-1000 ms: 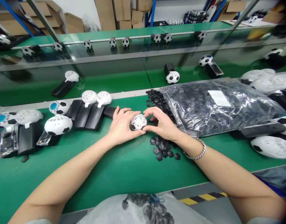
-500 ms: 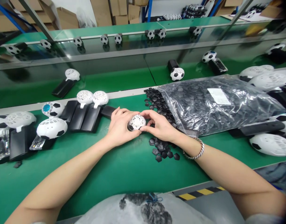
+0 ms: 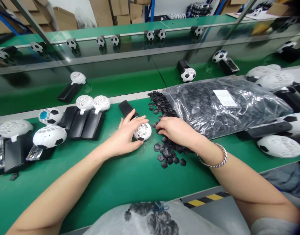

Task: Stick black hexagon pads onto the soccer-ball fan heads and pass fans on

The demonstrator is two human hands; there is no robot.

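Note:
My left hand (image 3: 126,134) curves around a white soccer-ball-patterned shell (image 3: 143,131) lying on the green table, its thumb along the near side and its fingers over the far side. The shell's upper face has an open lattice, and black patches show lower down. A black rectangular stem (image 3: 126,108) sticks out behind that hand. Just to the right, my right hand (image 3: 173,130) reaches into loose black pentagon pieces (image 3: 167,152). Its fingers are bent together with their tips among the pieces; whatever lies between them is hidden.
A clear plastic bag of black pieces (image 3: 201,104) lies open toward the right hand. Several ball-headed units with black stems (image 3: 92,125) stand at left, more at right (image 3: 279,146). Beyond the table edge runs a green conveyor (image 3: 130,81) carrying similar units.
My right hand has left the ball shell and moved right to the black pieces. My left hand stays at the shell, its fingers more spread, and the stem behind it shows more.

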